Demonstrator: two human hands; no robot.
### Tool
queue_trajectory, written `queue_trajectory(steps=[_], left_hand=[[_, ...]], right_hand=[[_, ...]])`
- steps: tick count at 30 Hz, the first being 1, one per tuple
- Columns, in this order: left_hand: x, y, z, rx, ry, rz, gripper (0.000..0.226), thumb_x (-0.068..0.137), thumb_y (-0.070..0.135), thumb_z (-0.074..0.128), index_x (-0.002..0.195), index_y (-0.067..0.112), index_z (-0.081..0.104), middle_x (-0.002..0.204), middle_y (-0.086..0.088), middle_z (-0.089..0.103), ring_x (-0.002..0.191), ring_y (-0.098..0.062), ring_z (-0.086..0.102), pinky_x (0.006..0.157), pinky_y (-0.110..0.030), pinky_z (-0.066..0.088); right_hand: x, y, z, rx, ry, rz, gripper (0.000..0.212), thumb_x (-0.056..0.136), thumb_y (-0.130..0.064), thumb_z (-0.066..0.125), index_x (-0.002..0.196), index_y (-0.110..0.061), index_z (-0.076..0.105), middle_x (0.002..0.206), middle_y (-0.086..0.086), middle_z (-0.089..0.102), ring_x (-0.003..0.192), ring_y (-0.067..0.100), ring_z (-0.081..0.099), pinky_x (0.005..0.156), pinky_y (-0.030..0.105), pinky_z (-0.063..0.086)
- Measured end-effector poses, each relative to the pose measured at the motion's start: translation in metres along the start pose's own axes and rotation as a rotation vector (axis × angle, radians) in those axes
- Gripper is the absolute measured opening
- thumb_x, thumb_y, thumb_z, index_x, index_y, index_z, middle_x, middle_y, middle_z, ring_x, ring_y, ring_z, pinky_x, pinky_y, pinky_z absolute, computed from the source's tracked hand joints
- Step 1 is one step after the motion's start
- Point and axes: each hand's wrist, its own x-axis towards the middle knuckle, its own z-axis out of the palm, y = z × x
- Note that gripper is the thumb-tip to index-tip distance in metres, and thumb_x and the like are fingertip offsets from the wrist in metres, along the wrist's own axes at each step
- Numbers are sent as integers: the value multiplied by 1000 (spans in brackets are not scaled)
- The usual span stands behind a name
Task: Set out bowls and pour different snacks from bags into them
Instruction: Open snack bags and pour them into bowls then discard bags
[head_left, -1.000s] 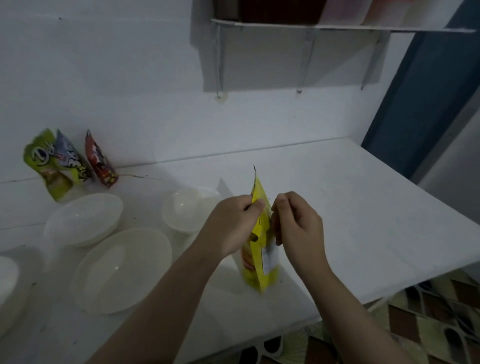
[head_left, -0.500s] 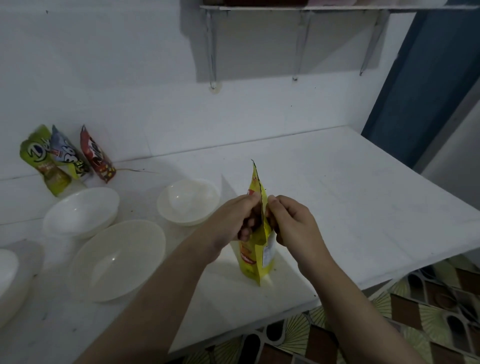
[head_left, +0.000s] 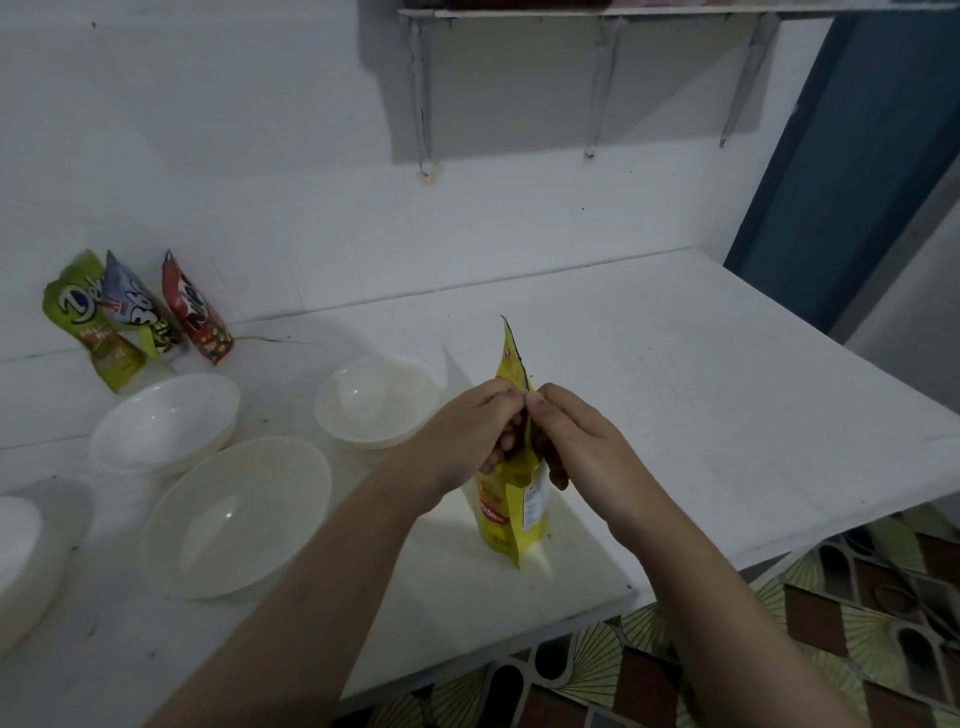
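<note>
near edge: yellow foil snack bag (head_left: 511, 512) upright on white surface (head_left: 701, 395), pinched at its top seam by left hand (head_left: 470, 434) and right hand (head_left: 574, 447), thumbs now pressed close together, lower on the seam than a second ago. likely mid-tear; nothing poured yet. left of that: large white plastic bowl (head_left: 236, 517), two smaller white bowls (head_left: 166, 421) (head_left: 376, 400), all bare. farther back: three unopened snack bags (head_left: 135, 317) against white wall. above: metal shelf (head_left: 597, 15); blue door (head_left: 857, 156) at right.

grey-blue bag (head_left: 132, 306) at wall: large "36", rest hidden. green bag (head_left: 88, 322) beside it: white letters, maybe "do", unclear. red bag (head_left: 195, 312): white lettering, unreadable. yellow bag (head_left: 511, 499) between hands: red label and white panel, print too small.
</note>
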Motion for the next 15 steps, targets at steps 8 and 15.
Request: queue_trajectory(steps=[8, 15], left_hand=[[2, 0, 4, 88, 112, 61, 32, 93, 20, 44, 61, 17, 44, 47, 9, 47, 47, -12, 41, 48, -23, 34], [6, 5, -2, 113, 28, 52, 36, 100, 31, 42, 67, 16, 46, 50, 6, 50, 52, -15, 45, 54, -27, 39]], right_hand=[[0, -3, -6, -89, -102, -7, 33, 106, -30, 36, 89, -5, 48, 83, 15, 52, 72, 14, 46, 68, 33, 40], [3, -6, -12, -140, -158, 1, 31, 106, -34, 36, 90, -12, 51, 82, 0, 59, 70, 10, 50, 64, 28, 43]])
